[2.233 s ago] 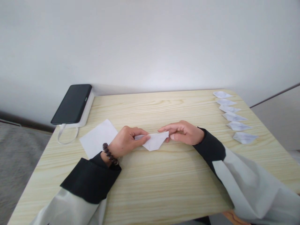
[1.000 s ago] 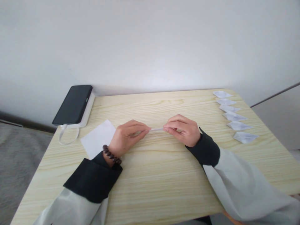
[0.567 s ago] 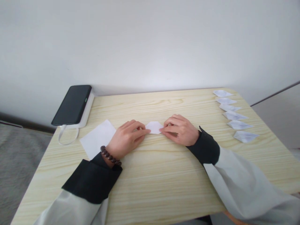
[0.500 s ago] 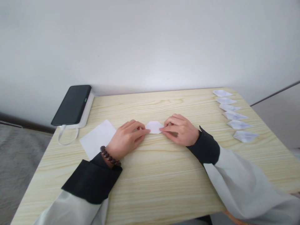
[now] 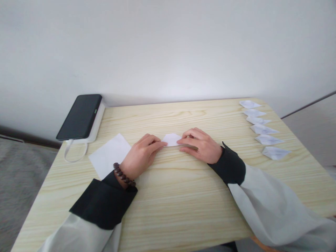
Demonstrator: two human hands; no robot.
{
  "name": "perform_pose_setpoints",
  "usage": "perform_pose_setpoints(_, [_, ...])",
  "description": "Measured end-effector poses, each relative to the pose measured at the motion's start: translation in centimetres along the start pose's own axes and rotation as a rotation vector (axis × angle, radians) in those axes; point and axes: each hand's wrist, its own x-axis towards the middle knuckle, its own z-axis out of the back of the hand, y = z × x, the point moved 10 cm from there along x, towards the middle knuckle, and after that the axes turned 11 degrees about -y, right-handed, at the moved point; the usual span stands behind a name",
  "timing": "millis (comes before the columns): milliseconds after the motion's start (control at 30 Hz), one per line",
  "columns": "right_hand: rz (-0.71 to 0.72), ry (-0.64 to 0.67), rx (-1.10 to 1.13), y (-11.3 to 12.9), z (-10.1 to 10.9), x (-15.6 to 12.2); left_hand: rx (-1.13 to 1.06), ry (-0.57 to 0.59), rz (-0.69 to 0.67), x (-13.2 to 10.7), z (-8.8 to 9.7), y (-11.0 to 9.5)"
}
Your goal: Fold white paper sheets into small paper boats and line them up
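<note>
A small folded white paper [image 5: 171, 139] lies on the light wooden table [image 5: 183, 203] between my hands. My left hand [image 5: 141, 155], with a dark bead bracelet at the wrist, pinches the paper's left end with curled fingers. My right hand [image 5: 201, 145] presses down on its right end, fingers closed over the fold. Most of the paper's ends are hidden under my fingers. Both arms wear black cuffs and pale grey sleeves.
A flat white sheet [image 5: 109, 155] lies left of my left hand. A black phone [image 5: 80, 116] rests on a white power bank with a looped cable at the back left corner. Several folded paper boats [image 5: 262, 129] line the right edge. A wall stands behind.
The paper was held up with its point down, then turned edge-on, then laid flat with its point away from me. My hands have drawn closer over it and now press it flatter.
</note>
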Motion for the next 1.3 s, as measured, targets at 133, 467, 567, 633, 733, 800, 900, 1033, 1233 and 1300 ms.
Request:
perform_pose_setpoints(133, [0.001,-0.051,0.006,0.0,0.4,0.2,0.002,0.011,0.006,0.0,-0.1,0.0])
perform_pose_setpoints(467, [0.022,-0.088,-0.033,0.1,0.8,0.1,0.108,0.02,-0.003,0.0,-0.2,-0.1])
perform_pose_setpoints(567, [0.028,-0.082,-0.046,0.0,0.8,0.0,0.126,0.018,0.016,0.0,-0.1,0.1])
perform_pose_setpoints(633, [0.018,-0.09,-0.03,0.0,0.9,0.1,0.13,0.01,0.024,0.0,-0.1,0.1])
perform_pose_setpoints(733, [-0.053,-0.109,0.005,-0.4,0.9,0.2,0.132,-0.017,0.052,0.2,0.1,0.1])
perform_pose_setpoints(800, [-0.125,-0.103,0.026,-0.9,0.6,0.1,0.126,-0.021,0.074,0.3,0.0,0.2])
perform_pose_setpoints(900, [-0.216,-0.076,0.035,-1.6,0.1,0.0,0.114,-0.022,0.111,0.3,-0.2,0.6])
perform_pose_setpoints(1033, [-0.291,-0.03,0.009,-2.3,-0.4,-0.2,0.11,-0.049,0.146,0.2,-0.1,0.9])
perform_pose_setpoints(1233, [-0.342,0.004,0.001,-2.5,-0.6,0.0,0.09,-0.077,0.246,0.2,0.2,1.6])
perform_pose_setpoints(1300, [-0.362,0.003,0.003,-2.6,-0.6,0.1,0.087,-0.08,0.29,0.2,0.4,1.9])
